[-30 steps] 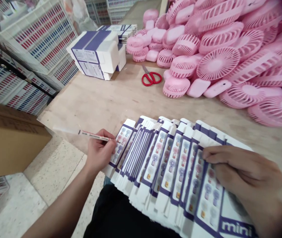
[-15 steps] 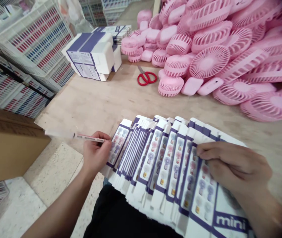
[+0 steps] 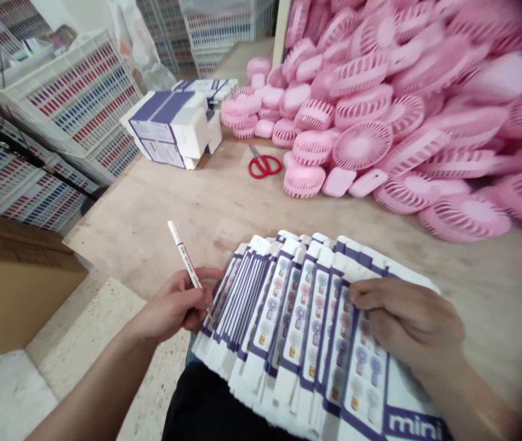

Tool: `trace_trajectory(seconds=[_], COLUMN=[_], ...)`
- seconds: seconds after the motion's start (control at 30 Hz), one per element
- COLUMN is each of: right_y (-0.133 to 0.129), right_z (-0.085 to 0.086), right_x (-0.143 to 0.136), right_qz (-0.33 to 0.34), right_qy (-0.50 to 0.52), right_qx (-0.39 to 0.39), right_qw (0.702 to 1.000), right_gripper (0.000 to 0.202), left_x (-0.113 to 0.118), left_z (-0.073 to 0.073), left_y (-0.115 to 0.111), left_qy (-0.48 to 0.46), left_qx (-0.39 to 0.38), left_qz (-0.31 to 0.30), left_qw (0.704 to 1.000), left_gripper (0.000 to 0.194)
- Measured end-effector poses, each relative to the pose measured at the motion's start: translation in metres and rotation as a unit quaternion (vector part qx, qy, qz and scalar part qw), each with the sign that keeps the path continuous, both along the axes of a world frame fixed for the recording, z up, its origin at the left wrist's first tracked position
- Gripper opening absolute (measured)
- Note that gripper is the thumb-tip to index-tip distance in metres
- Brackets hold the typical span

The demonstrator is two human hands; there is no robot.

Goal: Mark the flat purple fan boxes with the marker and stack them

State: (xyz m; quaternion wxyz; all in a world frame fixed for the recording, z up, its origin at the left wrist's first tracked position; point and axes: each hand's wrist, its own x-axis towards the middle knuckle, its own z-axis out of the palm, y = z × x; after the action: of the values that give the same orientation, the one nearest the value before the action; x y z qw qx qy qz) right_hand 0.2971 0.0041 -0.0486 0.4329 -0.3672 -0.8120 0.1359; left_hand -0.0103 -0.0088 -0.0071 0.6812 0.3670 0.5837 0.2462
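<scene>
Flat cartons, fanned out – glossy printed card, white and purple, with pen.
Flat cartons [image 3: 304, 300], long and straight-edged, overlap like slats at the near edge of a smooth, pale wooden table [image 3: 123, 211], lower ends above the person's dark-clothed lap; the rightmost reads "mini". Pen [image 3: 185, 260]: slim, white, round-barrelled, dark lettering. Beyond: scissors [image 3: 264, 166] with red loop handles; a heap of pink plastic fans [image 3: 363, 145], round and ribbed; a stack of boxes [image 3: 162, 125] with creased card faces. Left hand [image 3: 181, 303]: wrist low, fingers curled, pen pinched against the thumb and slanting up, fingertips at the leftmost cartons. Right hand [image 3: 408, 315]: knuckles up – thumb and fingers pinching the cartons' upper right part.
</scene>
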Motion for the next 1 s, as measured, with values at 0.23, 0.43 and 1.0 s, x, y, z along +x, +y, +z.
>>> trace_trajectory(seconds=[0.23,0.43,1.0], right_y=[0.002,0.001,0.009], right_z=[-0.002,-0.007,0.002], right_x=[-0.003,-0.007,-0.005], right_qz=[-0.005,-0.017,-0.092], right_qy=[-0.016,0.007,0.017], right_qx=[0.011,0.014,0.111], right_qw=[1.0,1.0,0.989], right_gripper=[0.024,0.025,0.023], left_x=[0.01,0.036,0.129], left_z=[0.017,0.009,0.029], left_y=[0.112,0.124,0.01], left_qy=[0.579,0.57,0.245], left_qx=[0.277,0.33,0.209], left_qz=[-0.318,-0.312,-0.218], left_qw=[0.698,0.685,0.921], left_gripper=[0.014,0.023,0.123])
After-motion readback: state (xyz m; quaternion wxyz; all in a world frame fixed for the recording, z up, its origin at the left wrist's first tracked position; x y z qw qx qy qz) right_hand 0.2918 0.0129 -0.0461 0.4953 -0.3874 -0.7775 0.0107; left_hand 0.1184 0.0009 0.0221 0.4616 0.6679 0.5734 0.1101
